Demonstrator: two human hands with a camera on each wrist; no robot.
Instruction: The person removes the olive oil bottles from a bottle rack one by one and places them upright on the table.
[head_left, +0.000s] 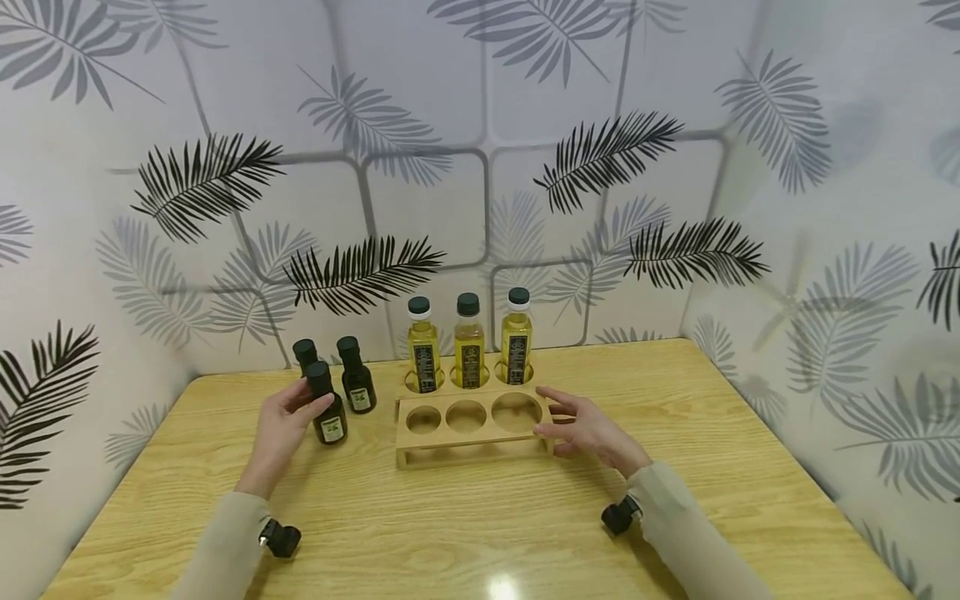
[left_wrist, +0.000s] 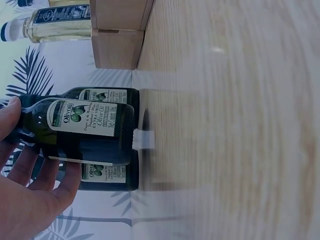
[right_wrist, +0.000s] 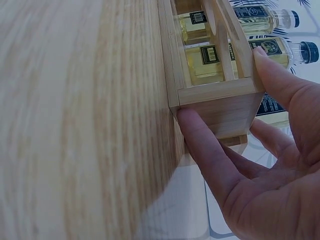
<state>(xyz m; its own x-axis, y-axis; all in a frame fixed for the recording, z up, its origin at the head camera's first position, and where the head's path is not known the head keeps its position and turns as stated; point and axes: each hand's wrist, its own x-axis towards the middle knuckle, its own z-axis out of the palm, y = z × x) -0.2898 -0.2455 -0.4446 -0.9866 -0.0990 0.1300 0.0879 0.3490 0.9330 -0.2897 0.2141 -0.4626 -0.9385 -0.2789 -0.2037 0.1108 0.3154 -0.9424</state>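
Observation:
My left hand (head_left: 281, 421) holds a dark olive oil bottle (head_left: 331, 417) by its upper part, thumb on one side and fingers on the other. In the left wrist view this olive oil bottle (left_wrist: 90, 125) is nearly upright, its base seemingly just off the table. Two similar dark bottles (head_left: 358, 387) stand behind it, one partly hidden. My right hand (head_left: 592, 429) grips the right end of a two-tier wooden rack (head_left: 472, 440), thumb and fingers spanning the end panel. Three round holes show in its front tier; three yellow oil bottles (head_left: 469, 350) stand upright in the rear one.
The light wood table (head_left: 480, 517) reaches back to a wall covering (head_left: 420, 192) with a leaf pattern. More covering rises along both sides. The dark bottles stand left of the rack, with a strip of table between.

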